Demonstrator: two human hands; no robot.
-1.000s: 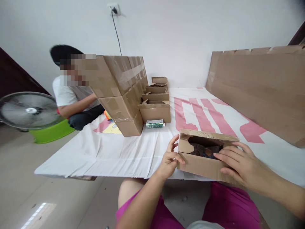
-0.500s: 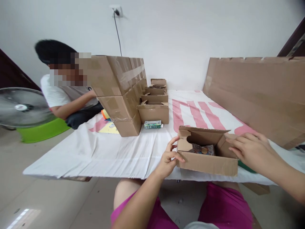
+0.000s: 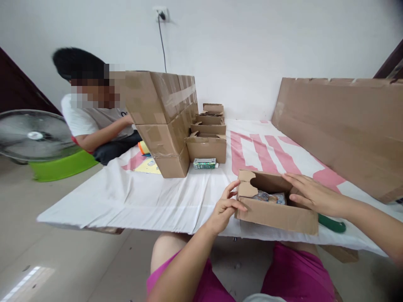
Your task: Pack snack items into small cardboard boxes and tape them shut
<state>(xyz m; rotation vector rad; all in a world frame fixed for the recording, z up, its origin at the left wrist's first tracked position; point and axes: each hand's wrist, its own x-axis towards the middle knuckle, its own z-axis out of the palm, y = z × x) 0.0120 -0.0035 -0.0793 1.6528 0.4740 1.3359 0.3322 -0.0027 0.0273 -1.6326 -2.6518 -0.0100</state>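
A small open cardboard box [image 3: 277, 214] sits at the near edge of a white and pink sheet [image 3: 176, 197]. A printed packet [image 3: 270, 196] lies inside it. My left hand [image 3: 225, 207] grips the box's left end, thumb on the front wall. My right hand [image 3: 311, 193] lies flat over the box's right side, fingers spread on the flap there. A green object [image 3: 332, 224] lies on the sheet just right of the box, under my right forearm.
A stack of taped cartons [image 3: 163, 121] stands mid-sheet, with a row of small open boxes [image 3: 208, 144] and a green-white packet [image 3: 204, 163] beside it. Large flat cardboard [image 3: 343, 126] leans at the right. Another person [image 3: 94, 121] sits at the left near a fan [image 3: 34, 136].
My right hand left the box top, swung out to the right, then came back onto the right flap. The box's lid, earlier partly shut, now stands open. My left hand has kept its grip.
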